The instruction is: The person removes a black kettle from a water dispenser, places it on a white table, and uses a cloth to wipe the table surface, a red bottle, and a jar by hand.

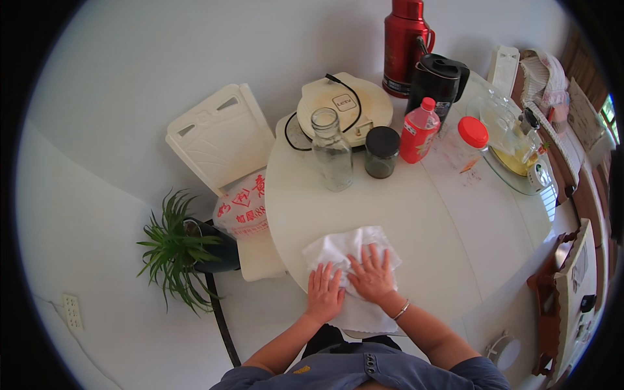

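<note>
A white cloth lies spread and slightly rumpled at the near edge of a round white table, part of it hanging toward my body. My left hand rests flat on the cloth's left side, fingers stretched out. On its right side my right hand presses down with the fingers spread; a bracelet circles that wrist. Neither hand grips anything. Beyond the hands stand an uncapped clear glass bottle and a glass jar with a black lid.
Farther back are a white round electric appliance with a black cord, a red drink bottle, a red-lidded jar, a black kettle and a red thermos. Glassware fills a tray at right. A white chair and potted plant stand left.
</note>
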The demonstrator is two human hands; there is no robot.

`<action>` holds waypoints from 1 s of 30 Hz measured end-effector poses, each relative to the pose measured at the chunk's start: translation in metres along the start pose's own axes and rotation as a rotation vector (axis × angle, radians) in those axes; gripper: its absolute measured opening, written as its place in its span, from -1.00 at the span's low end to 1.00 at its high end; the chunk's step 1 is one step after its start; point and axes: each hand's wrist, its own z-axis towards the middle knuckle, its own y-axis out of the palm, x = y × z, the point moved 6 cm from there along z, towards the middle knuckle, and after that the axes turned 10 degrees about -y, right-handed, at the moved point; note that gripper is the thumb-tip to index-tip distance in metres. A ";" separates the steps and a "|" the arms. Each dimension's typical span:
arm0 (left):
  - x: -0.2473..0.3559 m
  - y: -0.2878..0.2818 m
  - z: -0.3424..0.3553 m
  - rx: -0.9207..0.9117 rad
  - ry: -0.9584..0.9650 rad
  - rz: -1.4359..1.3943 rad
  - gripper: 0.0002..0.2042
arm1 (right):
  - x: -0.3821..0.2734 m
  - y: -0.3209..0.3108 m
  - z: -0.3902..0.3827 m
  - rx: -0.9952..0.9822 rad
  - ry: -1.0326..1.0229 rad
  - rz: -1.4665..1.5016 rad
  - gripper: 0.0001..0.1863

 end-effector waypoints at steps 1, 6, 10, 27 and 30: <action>-0.018 0.007 0.002 -0.045 -0.080 -0.026 -0.53 | -0.010 0.005 0.013 -0.013 -0.038 0.002 -0.50; -0.086 0.015 0.040 -0.018 -0.195 0.042 -0.54 | -0.033 0.030 0.091 0.010 -0.047 -0.008 -0.54; -0.145 0.014 0.095 0.033 -0.189 0.032 -0.55 | -0.034 0.047 0.166 0.039 0.015 -0.044 -0.55; -0.253 0.035 0.262 0.064 -0.232 -0.048 -0.59 | 0.020 0.090 0.351 0.206 0.164 -0.097 -0.56; -0.253 0.034 0.268 0.095 -0.224 -0.062 -0.59 | 0.023 0.089 0.356 0.200 0.156 -0.101 -0.56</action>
